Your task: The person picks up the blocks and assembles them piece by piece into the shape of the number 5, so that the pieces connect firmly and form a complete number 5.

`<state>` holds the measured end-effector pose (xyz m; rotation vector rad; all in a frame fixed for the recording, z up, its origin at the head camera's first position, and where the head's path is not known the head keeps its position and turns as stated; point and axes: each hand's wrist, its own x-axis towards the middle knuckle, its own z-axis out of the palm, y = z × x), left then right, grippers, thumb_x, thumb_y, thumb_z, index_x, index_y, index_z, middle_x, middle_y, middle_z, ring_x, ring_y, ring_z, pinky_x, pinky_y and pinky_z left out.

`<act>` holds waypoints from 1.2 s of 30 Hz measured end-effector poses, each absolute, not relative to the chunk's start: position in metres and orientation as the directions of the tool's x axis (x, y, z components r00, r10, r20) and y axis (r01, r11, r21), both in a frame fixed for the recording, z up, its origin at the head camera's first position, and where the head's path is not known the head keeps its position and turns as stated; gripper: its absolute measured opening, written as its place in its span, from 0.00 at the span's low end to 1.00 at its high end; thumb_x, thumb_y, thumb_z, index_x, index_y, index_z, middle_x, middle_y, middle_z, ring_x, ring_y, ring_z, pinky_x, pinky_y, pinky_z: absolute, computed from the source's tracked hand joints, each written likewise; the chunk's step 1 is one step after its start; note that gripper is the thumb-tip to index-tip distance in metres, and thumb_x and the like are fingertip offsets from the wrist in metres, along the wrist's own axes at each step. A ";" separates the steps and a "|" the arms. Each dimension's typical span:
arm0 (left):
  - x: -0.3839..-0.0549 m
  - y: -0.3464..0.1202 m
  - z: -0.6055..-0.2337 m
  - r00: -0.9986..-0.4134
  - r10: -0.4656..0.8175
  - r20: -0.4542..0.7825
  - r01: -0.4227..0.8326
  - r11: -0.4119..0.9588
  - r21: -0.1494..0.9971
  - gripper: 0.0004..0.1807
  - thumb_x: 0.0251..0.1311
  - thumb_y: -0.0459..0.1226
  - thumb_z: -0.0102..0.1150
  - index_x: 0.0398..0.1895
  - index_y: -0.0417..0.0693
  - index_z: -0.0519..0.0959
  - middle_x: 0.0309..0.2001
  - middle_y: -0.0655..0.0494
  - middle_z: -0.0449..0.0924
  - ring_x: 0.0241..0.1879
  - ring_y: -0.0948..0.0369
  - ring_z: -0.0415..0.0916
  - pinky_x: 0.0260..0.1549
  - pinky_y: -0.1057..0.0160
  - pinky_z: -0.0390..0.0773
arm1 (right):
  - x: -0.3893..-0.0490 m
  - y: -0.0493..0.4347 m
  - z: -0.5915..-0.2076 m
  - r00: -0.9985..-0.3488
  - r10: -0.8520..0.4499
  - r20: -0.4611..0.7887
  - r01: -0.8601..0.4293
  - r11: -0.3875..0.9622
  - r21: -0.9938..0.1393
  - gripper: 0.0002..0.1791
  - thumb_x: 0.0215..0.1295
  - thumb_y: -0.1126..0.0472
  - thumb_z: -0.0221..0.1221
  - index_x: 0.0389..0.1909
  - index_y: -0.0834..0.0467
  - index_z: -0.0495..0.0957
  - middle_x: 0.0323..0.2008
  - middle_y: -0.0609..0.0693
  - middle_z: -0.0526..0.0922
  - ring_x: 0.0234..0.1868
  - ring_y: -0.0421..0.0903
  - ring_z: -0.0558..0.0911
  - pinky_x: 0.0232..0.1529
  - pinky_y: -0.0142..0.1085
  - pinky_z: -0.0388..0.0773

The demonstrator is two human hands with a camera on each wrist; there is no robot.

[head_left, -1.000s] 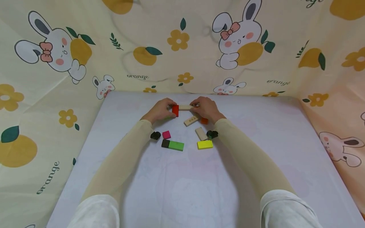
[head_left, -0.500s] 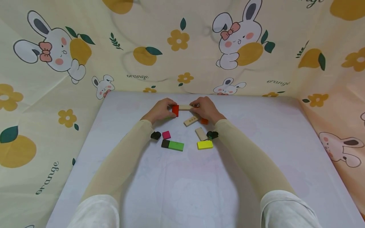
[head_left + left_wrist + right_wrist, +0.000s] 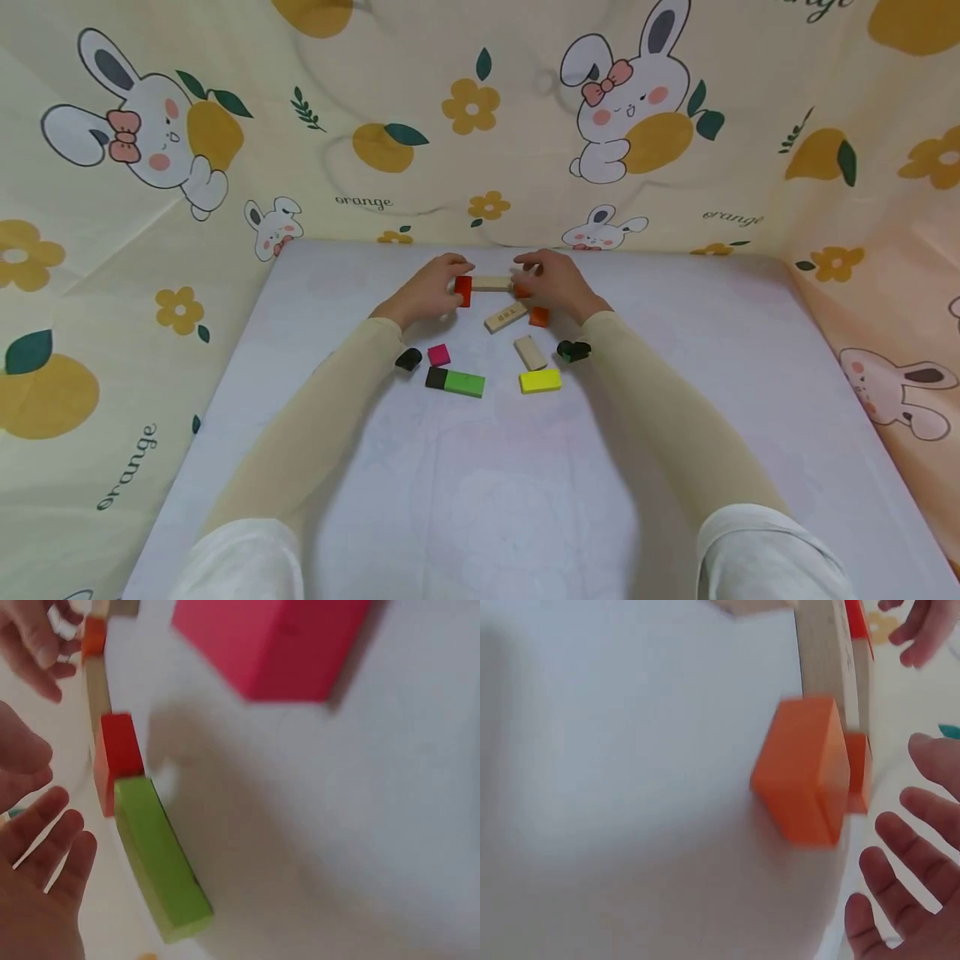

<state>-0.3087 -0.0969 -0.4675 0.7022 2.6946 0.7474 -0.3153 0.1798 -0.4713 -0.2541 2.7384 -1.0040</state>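
My left hand [image 3: 425, 290] is around the left end of a row of blocks, fingers relaxed and apart from them. Nearest it are a red block [image 3: 118, 754] and a light green block [image 3: 162, 855]; the head view hides the green one behind this hand. A plain wooden block [image 3: 491, 284] runs from the red block to an orange block [image 3: 521, 288] at the row's right end. Close by that end, my right hand [image 3: 558, 285] has its fingers loosely spread with nothing in them. A second orange block [image 3: 802, 769] lies nearer, below this hand.
In front of the row lie a wooden block with printed marks [image 3: 506, 317], another wooden block [image 3: 530, 353], a yellow block [image 3: 540, 382], a pink block [image 3: 438, 355], and a black block [image 3: 436, 378] against a bright green block [image 3: 465, 383]. A patterned cloth [image 3: 420, 192] rises behind the table.
My right hand has let go at the row's right end and shifted right, uncovering the orange block there. The left fingers have loosened from the red block. The blocks keep their places.
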 end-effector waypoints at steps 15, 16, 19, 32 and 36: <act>-0.289 -0.085 -0.468 -0.767 0.618 -0.170 0.524 0.757 0.389 0.38 0.71 0.37 0.59 0.84 0.42 0.65 0.83 0.46 0.60 0.81 0.49 0.56 0.79 0.52 0.58 | -0.309 0.196 -0.478 -0.953 -0.270 -0.140 -0.106 0.728 -0.677 0.24 0.73 0.54 0.71 0.68 0.52 0.85 0.59 0.49 0.81 0.52 0.53 0.77 0.51 0.47 0.79; -0.289 -0.085 -0.467 -0.767 0.618 -0.172 0.523 0.758 0.389 0.38 0.71 0.37 0.59 0.84 0.42 0.65 0.83 0.46 0.60 0.81 0.49 0.57 0.79 0.52 0.58 | -0.310 0.197 -0.479 -0.952 -0.272 -0.137 -0.111 0.728 -0.677 0.24 0.73 0.55 0.71 0.67 0.53 0.85 0.59 0.49 0.81 0.52 0.53 0.77 0.50 0.47 0.79; -0.291 -0.084 -0.466 -0.768 0.614 -0.183 0.517 0.763 0.387 0.37 0.72 0.38 0.59 0.84 0.44 0.66 0.83 0.47 0.60 0.81 0.50 0.57 0.79 0.52 0.59 | -0.311 0.196 -0.479 -0.952 -0.275 -0.135 -0.116 0.732 -0.671 0.23 0.73 0.56 0.71 0.66 0.53 0.86 0.57 0.49 0.82 0.50 0.53 0.77 0.49 0.46 0.79; -0.296 -0.079 -0.457 -0.769 0.603 -0.213 0.515 0.781 0.353 0.34 0.72 0.37 0.61 0.81 0.44 0.70 0.79 0.49 0.66 0.73 0.52 0.65 0.75 0.52 0.65 | -0.312 0.187 -0.475 -0.945 -0.275 -0.178 -0.092 0.745 -0.660 0.22 0.75 0.60 0.69 0.66 0.59 0.84 0.57 0.55 0.82 0.53 0.55 0.78 0.58 0.48 0.80; -0.297 -0.080 -0.460 -0.765 0.607 -0.216 0.517 0.778 0.357 0.35 0.72 0.37 0.60 0.82 0.44 0.69 0.79 0.49 0.66 0.74 0.52 0.65 0.76 0.53 0.65 | -0.313 0.185 -0.476 -0.944 -0.266 -0.196 -0.071 0.743 -0.666 0.22 0.75 0.60 0.69 0.67 0.59 0.84 0.57 0.55 0.82 0.53 0.55 0.78 0.58 0.48 0.80</act>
